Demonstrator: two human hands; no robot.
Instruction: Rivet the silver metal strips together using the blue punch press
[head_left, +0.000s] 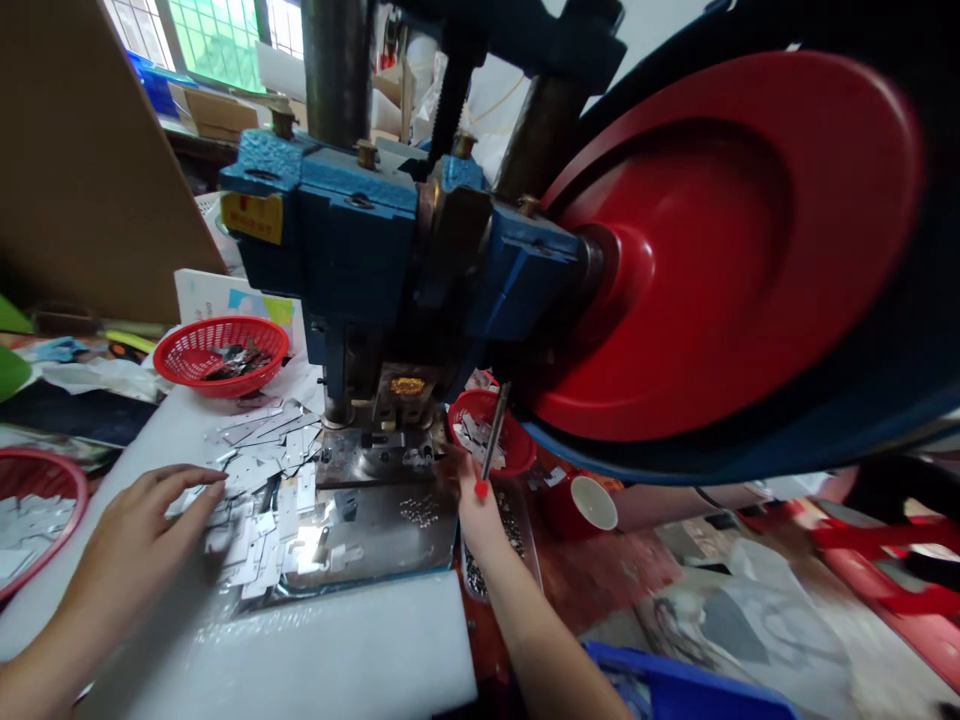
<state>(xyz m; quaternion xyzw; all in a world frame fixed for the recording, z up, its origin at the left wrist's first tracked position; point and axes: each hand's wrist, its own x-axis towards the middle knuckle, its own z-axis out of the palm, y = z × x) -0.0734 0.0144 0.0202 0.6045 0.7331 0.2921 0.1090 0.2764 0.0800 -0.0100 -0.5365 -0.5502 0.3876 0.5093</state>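
Observation:
A blue punch press [390, 250] with a big red flywheel [720, 250] fills the view. Its steel die plate [375, 520] lies below the ram. My left hand [139, 530] rests open on a heap of small flat metal pieces [259, 490] left of the die, fingers stretched toward them. My right hand [476, 500] is at the right edge of the die, fingers closed round a thin rod tool with a red tip [491, 440] that stands upright. What its fingertips touch at the die is hidden.
A red basket [221, 352] with dark parts stands at the back left. Another red basket [34, 510] of metal pieces is at the far left, a third [491, 430] behind my right hand. A red cup [585, 505] and a tray of tiny parts [510, 540] sit right of the die.

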